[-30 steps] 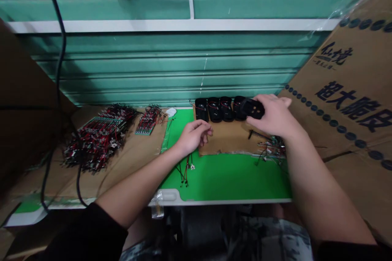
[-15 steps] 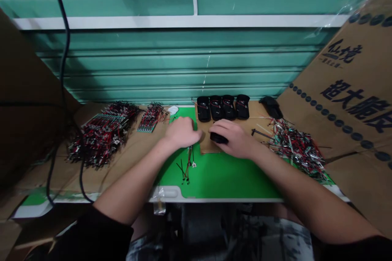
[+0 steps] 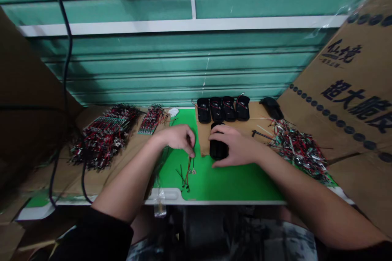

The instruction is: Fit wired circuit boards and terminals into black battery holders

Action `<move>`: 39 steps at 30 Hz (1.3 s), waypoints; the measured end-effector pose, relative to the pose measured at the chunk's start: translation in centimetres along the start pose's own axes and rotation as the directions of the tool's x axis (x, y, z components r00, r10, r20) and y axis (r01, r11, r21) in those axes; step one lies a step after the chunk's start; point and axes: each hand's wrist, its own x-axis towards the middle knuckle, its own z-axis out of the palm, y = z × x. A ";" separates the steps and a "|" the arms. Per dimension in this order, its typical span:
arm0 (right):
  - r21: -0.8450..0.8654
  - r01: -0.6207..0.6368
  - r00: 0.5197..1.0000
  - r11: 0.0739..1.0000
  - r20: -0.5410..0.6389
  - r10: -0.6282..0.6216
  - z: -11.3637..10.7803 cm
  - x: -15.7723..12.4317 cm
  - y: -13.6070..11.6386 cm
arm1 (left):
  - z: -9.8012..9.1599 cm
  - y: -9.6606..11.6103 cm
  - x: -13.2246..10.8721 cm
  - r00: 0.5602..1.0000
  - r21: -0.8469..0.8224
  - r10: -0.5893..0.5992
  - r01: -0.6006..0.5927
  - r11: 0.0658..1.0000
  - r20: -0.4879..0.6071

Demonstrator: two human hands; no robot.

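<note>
My right hand [image 3: 234, 144] is wrapped over a black plastic housing [image 3: 218, 151], which lies partly on the cardboard sheet and partly on the green surface. Thumb and fingers of my left hand [image 3: 181, 138] are pinched together at the upper ends of thin red and black wires [image 3: 189, 166] with small metal parts. Exactly how many wires the pinch takes in is hidden. Beside them, more short dark wires [image 3: 180, 173] lie loose on the green tabletop [image 3: 232, 183]. Behind my right hand stands a row of several similar black housings [image 3: 216, 108] with thin wires on them.
Heaps of wired circuit boards lie at left [image 3: 101, 138] and a tangled wire pile [image 3: 301, 153] at right. Another black part [image 3: 272, 108] sits near the cardboard box [image 3: 346, 102]. A black cable [image 3: 65, 61] hangs at left. A green ribbed wall [image 3: 137, 65] closes the back.
My left hand has moved down toward the wires and its fingers now pinch there. My right hand has set the black housing lengthwise and come slightly nearer, still holding it.
</note>
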 end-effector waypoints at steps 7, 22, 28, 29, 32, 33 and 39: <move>0.008 0.075 0.994 0.997 -0.075 -0.074 0.2 0.2 0.6 | -0.8 0.8 -1.2 0.973 -0.337 0.123 -0.051 0.940 0.194; 0.558 -0.080 0.806 0.826 -0.451 0.383 1.4 1.3 -0.7 | 5.7 4.8 2.4 0.830 -0.776 -0.064 -0.486 0.403 -0.553; 0.695 -0.108 0.789 0.711 -0.375 0.486 1.6 1.8 -0.2 | 6.0 4.7 2.4 0.821 -0.762 -0.079 -0.483 0.432 -0.566; 0.709 -0.110 0.786 0.696 -0.367 0.498 1.6 1.8 -0.1 | 5.9 4.8 2.4 0.821 -0.761 -0.079 -0.482 0.435 -0.565; 0.732 -0.108 0.777 0.672 -0.360 0.517 1.7 1.9 0.1 | 6.0 4.9 2.4 0.814 -0.754 -0.090 -0.481 0.447 -0.573; 0.733 -0.110 0.778 0.672 -0.357 0.517 1.8 1.9 0.1 | 6.0 4.9 2.5 0.811 -0.751 -0.097 -0.479 0.455 -0.577; 0.684 -0.131 0.806 0.717 -0.348 0.478 1.8 1.7 0.0 | 6.4 4.8 2.7 0.789 -0.715 -0.110 -0.477 0.511 -0.605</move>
